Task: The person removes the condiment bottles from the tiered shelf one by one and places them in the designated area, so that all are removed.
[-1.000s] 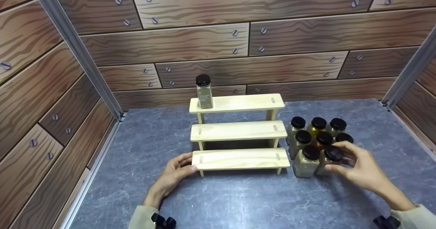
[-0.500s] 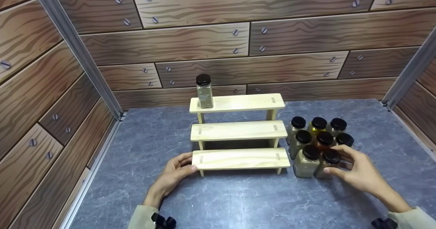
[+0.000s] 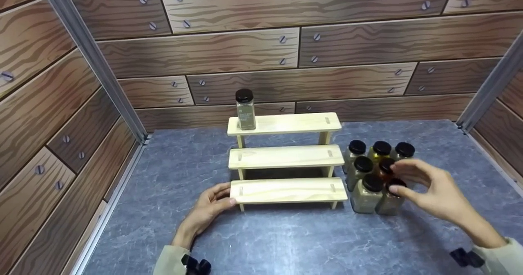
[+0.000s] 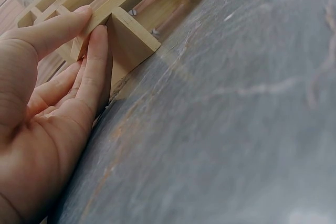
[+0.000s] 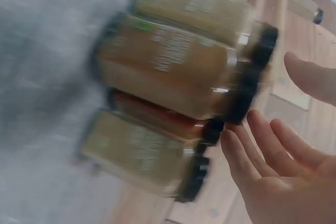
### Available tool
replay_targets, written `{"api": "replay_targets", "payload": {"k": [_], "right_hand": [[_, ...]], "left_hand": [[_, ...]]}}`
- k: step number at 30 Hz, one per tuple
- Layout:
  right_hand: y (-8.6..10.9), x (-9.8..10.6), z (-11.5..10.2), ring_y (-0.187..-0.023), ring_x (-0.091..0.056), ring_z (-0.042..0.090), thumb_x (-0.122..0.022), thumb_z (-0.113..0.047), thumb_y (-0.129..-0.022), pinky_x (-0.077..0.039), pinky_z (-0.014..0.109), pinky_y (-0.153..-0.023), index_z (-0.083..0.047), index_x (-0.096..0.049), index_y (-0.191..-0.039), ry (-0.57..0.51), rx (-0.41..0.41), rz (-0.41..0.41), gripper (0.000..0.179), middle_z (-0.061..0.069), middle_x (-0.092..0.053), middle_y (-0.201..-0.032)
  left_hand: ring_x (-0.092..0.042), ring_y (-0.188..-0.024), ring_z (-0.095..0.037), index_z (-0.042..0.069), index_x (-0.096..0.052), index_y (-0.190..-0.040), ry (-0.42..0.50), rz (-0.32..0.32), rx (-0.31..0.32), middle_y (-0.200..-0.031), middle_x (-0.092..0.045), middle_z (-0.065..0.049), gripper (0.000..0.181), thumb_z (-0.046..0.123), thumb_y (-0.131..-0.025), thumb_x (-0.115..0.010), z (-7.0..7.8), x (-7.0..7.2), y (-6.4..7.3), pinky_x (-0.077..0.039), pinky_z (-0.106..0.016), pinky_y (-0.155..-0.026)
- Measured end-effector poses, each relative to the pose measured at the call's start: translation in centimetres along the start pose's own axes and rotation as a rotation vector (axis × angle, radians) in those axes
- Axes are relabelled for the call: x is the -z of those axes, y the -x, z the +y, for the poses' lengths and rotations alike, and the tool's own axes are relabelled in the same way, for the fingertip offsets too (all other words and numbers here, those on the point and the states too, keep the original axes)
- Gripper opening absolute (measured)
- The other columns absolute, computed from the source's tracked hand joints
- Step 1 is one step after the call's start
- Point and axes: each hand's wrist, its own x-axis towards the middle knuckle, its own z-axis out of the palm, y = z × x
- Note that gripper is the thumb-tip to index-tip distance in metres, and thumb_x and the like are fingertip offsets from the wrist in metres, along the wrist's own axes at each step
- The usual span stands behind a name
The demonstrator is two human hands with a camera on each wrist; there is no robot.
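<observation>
A pale wooden three-step shelf (image 3: 288,190) stands mid-table. My left hand (image 3: 207,210) grips the left end of its lowest step; in the left wrist view the thumb (image 4: 79,22) lies along the board's top, with a finger underneath. Right of the shelf, several square spice jars with black lids stand packed together. Over the nearest ones hovers my right hand (image 3: 439,193), thumb and fingers spread. In the right wrist view a brown-filled jar (image 5: 168,64) stands upright beside the fingers, nothing between them and the thumb. One spice jar (image 3: 246,115) stands at the top step's left end.
A wood-patterned wall (image 3: 237,50) closes the back, with matching side walls and grey metal corner posts (image 3: 94,58). The grey marbled tabletop (image 3: 278,238) stretches in front of the shelf.
My right hand has let go of the front right jar and lifted slightly, its fingers spreading. That jar has shifted slightly left against its neighbour. My left hand has stayed on the shelf.
</observation>
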Motion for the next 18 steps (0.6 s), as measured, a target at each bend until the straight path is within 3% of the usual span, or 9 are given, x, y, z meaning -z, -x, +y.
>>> {"api": "replay_targets", "payload": {"k": [3,6,10,15,18], "right_hand": [[-1.3,0.0,-1.6,-0.106,-0.069,-0.006,-0.091,0.001,-0.079,-0.053,0.005,-0.095,-0.002,-0.069,-0.129,0.004,0.039,0.016,0.054,0.01,-0.076,-0.12],[-2.8,-0.6,-3.2,-0.105,-0.068,-0.007,-0.091,0.001,-0.08,-0.053,0.006,-0.096,0.0,-0.07,-0.128,0.0,0.097,0.016,0.053,0.018,-0.076,-0.119],[-5.2,-1.9,-5.2,-0.108,-0.067,-0.008,-0.091,-0.003,-0.082,-0.052,0.007,-0.098,0.002,-0.069,-0.129,-0.012,0.14,-0.018,0.052,0.021,-0.076,-0.121],[-8.4,-4.1,-7.6,-0.117,-0.073,0.022,-0.091,-0.015,-0.086,-0.05,0.008,-0.103,-0.001,-0.067,-0.134,-0.011,0.144,-0.088,0.056,0.019,-0.074,-0.129],[-10.3,-5.7,-8.9,-0.122,-0.071,0.036,-0.09,-0.017,-0.086,-0.054,0.022,-0.108,0.0,-0.066,-0.136,-0.037,0.153,-0.131,0.058,0.018,-0.073,-0.132]], "left_hand": [[-0.071,-0.118,-0.02,-0.017,-0.035,-0.156,-0.002,0.003,0.001,-0.15,-0.054,-0.03,0.073,0.001,-0.096,-0.074,0.0,0.1,0.0,-0.059,-0.03,-0.107],[-0.071,-0.117,-0.02,-0.017,-0.035,-0.156,-0.001,0.01,0.005,-0.149,-0.055,-0.03,0.074,0.001,-0.096,-0.074,0.0,0.2,0.0,-0.059,-0.03,-0.106],[-0.071,-0.117,-0.02,-0.017,-0.036,-0.155,-0.002,0.011,-0.001,-0.148,-0.056,-0.029,0.073,0.001,-0.095,-0.074,0.0,0.2,-0.1,-0.059,-0.031,-0.106],[-0.07,-0.118,-0.019,-0.016,-0.036,-0.156,0.0,0.002,-0.004,-0.149,-0.057,-0.028,0.072,0.001,-0.096,-0.073,-0.1,0.1,-0.1,-0.059,-0.03,-0.105],[-0.07,-0.118,-0.019,-0.016,-0.037,-0.155,0.001,0.005,-0.006,-0.149,-0.057,-0.028,0.072,0.001,-0.096,-0.074,-0.2,0.1,-0.1,-0.06,-0.03,-0.105]]}}
